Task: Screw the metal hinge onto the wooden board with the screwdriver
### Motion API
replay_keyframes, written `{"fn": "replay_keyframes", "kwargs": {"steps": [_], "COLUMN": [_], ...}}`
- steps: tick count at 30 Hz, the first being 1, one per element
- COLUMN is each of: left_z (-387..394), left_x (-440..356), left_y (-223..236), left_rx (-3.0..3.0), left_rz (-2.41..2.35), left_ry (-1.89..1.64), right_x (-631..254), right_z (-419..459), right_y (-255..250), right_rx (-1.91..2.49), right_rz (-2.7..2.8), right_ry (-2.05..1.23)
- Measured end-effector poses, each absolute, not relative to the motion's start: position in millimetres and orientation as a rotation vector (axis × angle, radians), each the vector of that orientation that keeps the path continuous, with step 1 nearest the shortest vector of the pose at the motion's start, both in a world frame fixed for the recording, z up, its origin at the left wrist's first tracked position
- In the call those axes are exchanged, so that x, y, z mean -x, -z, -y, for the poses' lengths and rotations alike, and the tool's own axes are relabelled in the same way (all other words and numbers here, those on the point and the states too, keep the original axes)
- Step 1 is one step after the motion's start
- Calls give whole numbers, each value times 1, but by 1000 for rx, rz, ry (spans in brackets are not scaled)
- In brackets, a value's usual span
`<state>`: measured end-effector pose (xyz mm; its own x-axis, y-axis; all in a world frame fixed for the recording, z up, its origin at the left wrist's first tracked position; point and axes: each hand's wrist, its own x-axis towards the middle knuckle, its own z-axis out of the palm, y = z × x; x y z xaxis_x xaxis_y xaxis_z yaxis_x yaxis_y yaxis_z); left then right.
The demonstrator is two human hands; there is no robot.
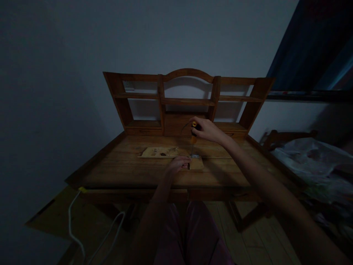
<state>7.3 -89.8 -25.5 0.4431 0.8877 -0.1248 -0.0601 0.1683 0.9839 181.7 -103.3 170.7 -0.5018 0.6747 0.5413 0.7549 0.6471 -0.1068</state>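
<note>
In my right hand [205, 129] is a screwdriver [194, 140] with a yellow and black handle, held upright with its shaft pointing down. Its tip meets a small metal hinge [194, 156] lying on the far edge of a small light wooden board [196, 163]. My left hand [179, 163] rests low on the desk, its fingers closed against the left side of that board. Just left of the hinge lies a longer light piece of board [150, 152] with small dark items or marks on it, too dim to make out.
The wooden desk [118, 169] carries a shelf unit [188, 101] along its back, against the wall. A white cable [70, 217] hangs at the front left corner. Right of the desk are a wooden chair back [289, 135] and a clear plastic bag [309, 154].
</note>
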Motion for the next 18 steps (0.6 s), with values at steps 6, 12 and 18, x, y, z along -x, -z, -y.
{"fn": "replay_keyframes", "kwargs": {"steps": [6,12,18], "left_z": [92,90,91], "left_x": [-5,-6,-6], "left_y": [22,25,23], "left_rx": [-1169,-1173,-1174], "left_rz": [-914,-977,-1045], "left_ry": [-756,-756,-752], "right_x": [-182,-183,-184], "right_z": [102,98,101], "right_y": [-166,-165,-163], "right_rx": [1132,1128,1053], "right_rz": [2309,2306,2306], "right_ry": [207,149,148]}}
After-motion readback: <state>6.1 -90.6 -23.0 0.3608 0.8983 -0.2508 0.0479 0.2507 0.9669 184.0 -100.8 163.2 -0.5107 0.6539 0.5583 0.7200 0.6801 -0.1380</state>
